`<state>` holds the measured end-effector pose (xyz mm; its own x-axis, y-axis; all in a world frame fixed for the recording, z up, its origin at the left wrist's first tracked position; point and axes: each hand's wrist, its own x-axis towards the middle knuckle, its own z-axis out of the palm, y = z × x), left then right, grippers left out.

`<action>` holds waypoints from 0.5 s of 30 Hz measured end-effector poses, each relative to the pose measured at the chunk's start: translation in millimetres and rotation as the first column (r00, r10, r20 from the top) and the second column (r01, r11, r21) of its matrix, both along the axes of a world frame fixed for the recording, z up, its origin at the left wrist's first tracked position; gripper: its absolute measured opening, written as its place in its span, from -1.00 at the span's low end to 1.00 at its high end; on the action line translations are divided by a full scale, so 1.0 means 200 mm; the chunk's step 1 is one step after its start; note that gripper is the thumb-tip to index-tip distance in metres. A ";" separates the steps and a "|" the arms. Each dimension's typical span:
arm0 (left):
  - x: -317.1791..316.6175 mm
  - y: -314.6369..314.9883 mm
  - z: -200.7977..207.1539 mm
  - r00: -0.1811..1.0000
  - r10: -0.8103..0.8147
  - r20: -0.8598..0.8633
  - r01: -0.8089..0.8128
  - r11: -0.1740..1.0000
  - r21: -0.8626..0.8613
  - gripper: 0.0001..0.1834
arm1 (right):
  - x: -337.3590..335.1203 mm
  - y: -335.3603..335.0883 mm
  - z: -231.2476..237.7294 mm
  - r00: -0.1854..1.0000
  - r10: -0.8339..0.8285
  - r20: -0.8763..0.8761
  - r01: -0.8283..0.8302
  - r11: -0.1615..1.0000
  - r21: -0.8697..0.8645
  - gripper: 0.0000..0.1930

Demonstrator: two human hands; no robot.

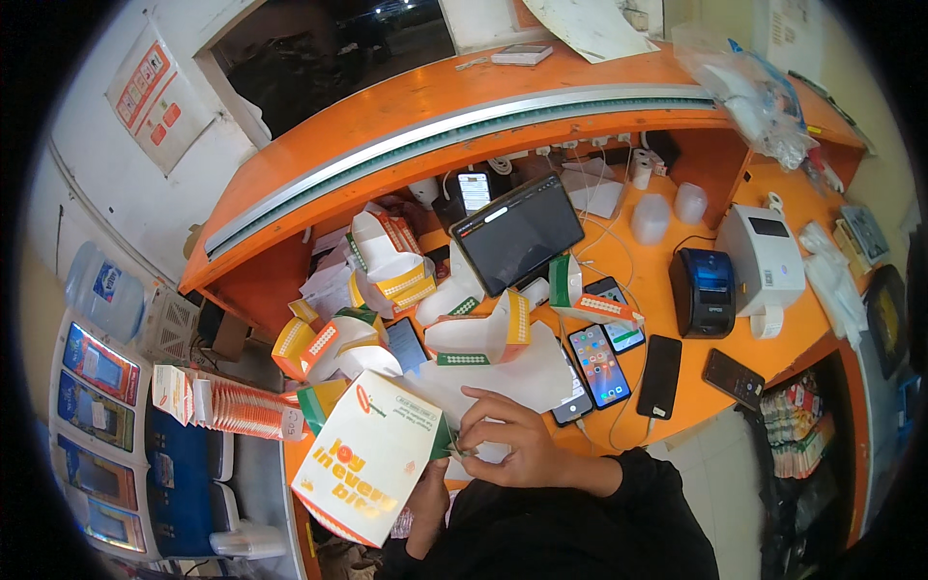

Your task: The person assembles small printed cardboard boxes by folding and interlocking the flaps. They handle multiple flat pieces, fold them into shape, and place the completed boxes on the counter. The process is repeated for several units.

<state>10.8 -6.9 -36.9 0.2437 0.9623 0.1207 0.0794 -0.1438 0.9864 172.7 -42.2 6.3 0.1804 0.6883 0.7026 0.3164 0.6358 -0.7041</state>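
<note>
A white cardboard food box (372,454) with yellow lettering and orange and green edges is tilted in front of me, left of my body. My left hand (425,500) grips it from below near its right corner. Most of those fingers are hidden behind the card; the thumb shows at the edge. My right hand (507,443) is closed in a pinch on the box's green corner flap (443,440). Just beyond lie several partly folded cartons, among them a white one with a yellow end (483,335) and a yellow-and-red one (307,346).
A stack of flat cartons (242,404) stands at the left. A tablet (517,232), several phones such as a lit one (599,365), cables, a blue-black printer (704,292) and a white printer (762,256) crowd the orange desk. A raised orange counter (387,106) runs behind.
</note>
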 end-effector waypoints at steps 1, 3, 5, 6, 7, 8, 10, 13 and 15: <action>-0.02 0.02 0.01 0.997 -0.064 -0.045 0.064 0.998 -0.006 -0.63 | 0.00 0.00 0.00 1.000 0.012 0.013 -0.012 1.000 -0.006 -0.88; -0.04 0.02 0.01 0.984 -0.037 -0.177 0.073 0.977 0.203 -0.68 | -0.01 0.00 -0.02 0.990 -0.094 0.102 0.092 0.996 0.016 -0.87; -0.03 0.06 -0.02 0.988 -0.056 -0.141 0.061 0.998 0.028 -0.67 | -0.03 0.00 -0.04 0.961 -0.182 0.208 0.180 0.983 0.030 -0.81; -0.03 0.07 -0.03 0.991 -0.053 -0.122 0.050 0.998 -0.031 -0.65 | -0.06 0.00 -0.05 0.939 -0.218 0.267 0.217 0.976 0.032 -0.76; -0.03 0.08 -0.03 0.992 -0.049 -0.112 0.043 0.998 -0.052 -0.66 | -0.09 -0.01 -0.07 0.917 -0.265 0.298 0.260 0.964 0.055 -0.70; -0.02 0.08 -0.03 0.995 -0.032 -0.098 0.027 0.999 -0.044 -0.67 | -0.12 -0.01 -0.08 0.899 -0.249 0.361 0.271 0.963 -0.009 -0.64; 0.00 0.07 0.00 0.998 0.015 -0.065 -0.013 1.000 0.021 -0.70 | -0.18 -0.02 -0.09 0.869 -0.235 0.435 0.303 0.948 -0.093 -0.51; 0.07 0.05 0.05 0.991 0.128 -0.040 -0.119 0.978 0.173 -0.73 | -0.19 -0.02 -0.10 0.895 -0.192 0.402 0.273 0.949 -0.156 -0.43; 0.10 0.07 0.08 0.987 0.162 -0.005 -0.157 0.963 0.218 -0.75 | -0.16 -0.02 -0.08 0.897 -0.180 0.403 0.260 0.953 -0.155 -0.46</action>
